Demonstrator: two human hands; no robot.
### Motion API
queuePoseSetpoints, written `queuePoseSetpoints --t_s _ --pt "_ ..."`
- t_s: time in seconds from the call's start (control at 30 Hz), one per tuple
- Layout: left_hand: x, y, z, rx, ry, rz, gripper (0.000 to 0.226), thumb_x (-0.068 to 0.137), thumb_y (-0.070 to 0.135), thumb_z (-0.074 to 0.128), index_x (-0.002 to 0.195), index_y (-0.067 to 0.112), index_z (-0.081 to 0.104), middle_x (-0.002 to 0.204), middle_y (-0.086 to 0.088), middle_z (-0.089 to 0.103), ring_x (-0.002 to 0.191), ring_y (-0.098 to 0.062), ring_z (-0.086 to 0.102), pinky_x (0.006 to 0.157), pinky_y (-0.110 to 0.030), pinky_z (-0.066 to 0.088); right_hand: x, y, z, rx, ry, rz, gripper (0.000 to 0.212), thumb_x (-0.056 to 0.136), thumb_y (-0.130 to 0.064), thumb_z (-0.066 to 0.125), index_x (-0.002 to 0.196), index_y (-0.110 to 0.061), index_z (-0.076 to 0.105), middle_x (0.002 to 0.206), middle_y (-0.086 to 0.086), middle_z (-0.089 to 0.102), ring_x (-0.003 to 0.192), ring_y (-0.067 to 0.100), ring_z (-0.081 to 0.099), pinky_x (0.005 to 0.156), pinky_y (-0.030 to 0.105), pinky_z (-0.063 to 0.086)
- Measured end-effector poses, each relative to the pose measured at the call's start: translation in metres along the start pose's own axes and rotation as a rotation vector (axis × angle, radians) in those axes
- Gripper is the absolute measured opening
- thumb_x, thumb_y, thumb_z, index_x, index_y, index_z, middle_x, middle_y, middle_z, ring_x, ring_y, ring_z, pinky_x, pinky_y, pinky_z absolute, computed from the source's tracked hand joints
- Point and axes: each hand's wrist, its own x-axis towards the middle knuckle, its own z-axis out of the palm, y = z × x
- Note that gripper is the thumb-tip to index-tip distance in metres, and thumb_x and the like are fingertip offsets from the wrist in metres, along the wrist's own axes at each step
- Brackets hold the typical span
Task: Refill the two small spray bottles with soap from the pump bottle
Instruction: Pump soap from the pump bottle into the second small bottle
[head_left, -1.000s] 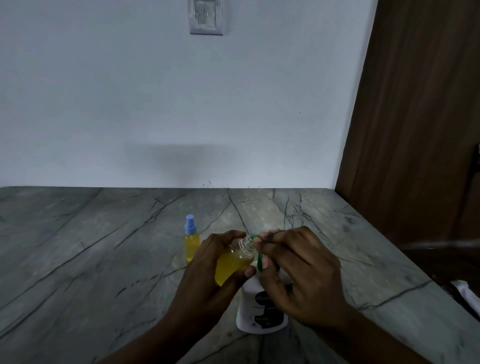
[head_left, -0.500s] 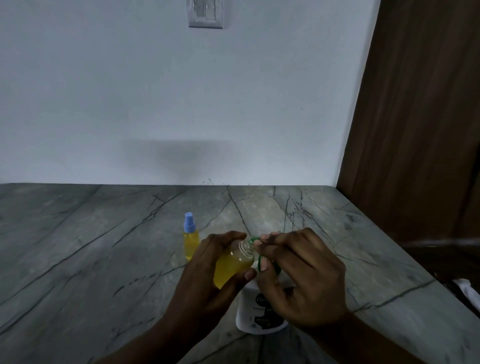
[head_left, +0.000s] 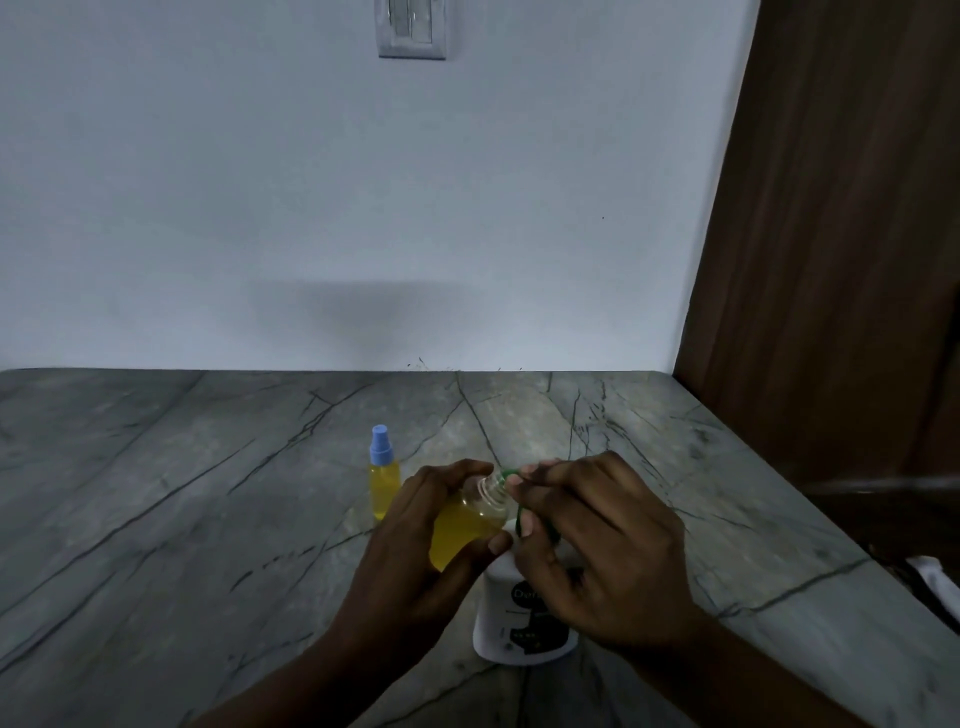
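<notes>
Spray bottle (head_left: 462, 525), uncapped, lay clasped in our left hand (head_left: 410, 540) at eleven o'clock of the pump bottle (head_left: 504, 623), whose spout our right hand (head_left: 608, 545) seemingly pinched; light, probably slick, best held mid-body.

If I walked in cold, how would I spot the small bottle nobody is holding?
Look at the grey veined counter under the white wall. Just left of the left hand stands a small spray bottle of yellow liquid. It alone wears a blue cap; the held bottle is uncapped and tilted, the pump bottle white.
</notes>
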Motion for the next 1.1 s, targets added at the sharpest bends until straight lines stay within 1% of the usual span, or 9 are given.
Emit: queuePoseSetpoints --t_s 0.1,0.23,0.47,0.6,0.7,0.8,0.9,1.0,1.1 --pt "0.001 0.002 0.0 -0.023 -0.005 -0.01 0.04 0.08 0.049 0.06 0.117 0.036 0.05 0.111 0.02 0.059 0.102 0.001 0.058 0.08 -0.012 0.045 0.003 0.0 -0.004 0.004 -0.016 -0.011 0.025 0.089 -0.015 0.054 0.085 -0.001 0.075 0.087 0.008 0.07 0.081 0.021 0.065 0.069 0.028 0.051" --pt "0.003 0.004 -0.001 -0.03 -0.008 -0.018 0.041 0.08 0.05 0.059 0.117 0.035 0.051 0.11 0.019 0.059 0.101 0.0 0.058 0.08 -0.013 0.046 0.006 0.0 -0.006 -0.012 -0.035 -0.019 0.027 0.09 -0.016 0.053 0.086 -0.001 0.075 0.087 0.009 0.07 0.08 0.021 0.065 0.068 0.029 0.051" --pt "0.003 0.005 -0.002 -0.002 -0.004 0.006 0.038 0.08 0.049 0.058 0.116 0.04 0.049 0.112 0.02 0.057 0.101 0.002 0.057 0.08 -0.009 0.043 0.005 -0.001 -0.004 -0.024 -0.021 -0.026 0.025 0.088 -0.014 0.056 0.087 0.001 0.075 0.087 0.01 0.07 0.081 0.021 0.065 0.07 0.028 0.052" --pt "0.002 0.003 -0.001 0.021 0.002 0.024 0.04 0.08 0.052 0.057 0.118 0.049 0.044 0.112 0.02 0.057 0.102 0.003 0.056 0.081 -0.008 0.042 0.0 -0.001 0.0 -0.021 0.02 -0.024 0.026 0.088 -0.016 0.055 0.086 0.001 0.076 0.086 0.01 0.071 0.08 0.022 0.065 0.072 0.028 0.053" --pt "0.001 0.0 -0.001 0.056 0.002 0.032 0.042 0.079 0.058 0.055 0.118 0.057 0.038 0.116 0.023 0.053 0.102 0.006 0.054 0.081 -0.006 0.041 -0.004 -0.001 0.003 -0.021 0.035 -0.038 0.023 0.082 -0.015 0.059 0.083 0.001 0.076 0.083 0.011 0.071 0.077 0.023 0.066 0.072 0.027 0.053" --pt "-0.001 -0.004 0.001 0.094 0.001 0.029 0.045 0.077 0.058 0.056 0.118 0.06 0.036 0.117 0.024 0.051 0.102 0.007 0.053 0.08 -0.006 0.041 -0.008 0.0 0.005 -0.026 0.038 -0.057 0.025 0.083 -0.017 0.058 0.082 0.002 0.075 0.084 0.011 0.072 0.079 0.021 0.065 0.078 0.024 0.052" --pt "-0.002 -0.008 0.001 0.124 0.004 0.031 0.047 0.077 0.061 0.055 0.119 0.061 0.034 0.118 0.032 0.047 0.105 0.011 0.05 0.084 -0.005 0.039 -0.012 0.0 0.006 -0.033 0.035 -0.057 0.028 0.087 -0.019 0.056 0.084 0.002 0.075 0.085 0.012 0.072 0.082 0.02 0.064 0.081 0.024 0.051" --pt "-0.001 -0.008 0.001 0.122 0.006 0.027 0.048 0.077 0.055 0.058 0.119 0.059 0.036 0.118 0.03 0.049 0.104 0.01 0.051 0.082 -0.003 0.039 -0.011 0.0 0.007 -0.027 0.037 -0.049 0.025 0.083 -0.017 0.059 0.083 0.002 0.075 0.084 0.011 0.072 0.08 0.02 0.065 0.079 0.024 0.052" --pt "-0.001 -0.007 0.001 0.107 0.006 0.023 0.047 0.078 0.052 0.06 0.118 0.057 0.038 0.117 0.026 0.051 0.103 0.008 0.052 0.081 -0.004 0.039 -0.007 0.001 0.006 -0.009 0.03 -0.038 0.024 0.083 -0.016 0.058 0.081 0.0 0.076 0.083 0.009 0.072 0.076 0.022 0.066 0.071 0.026 0.052"
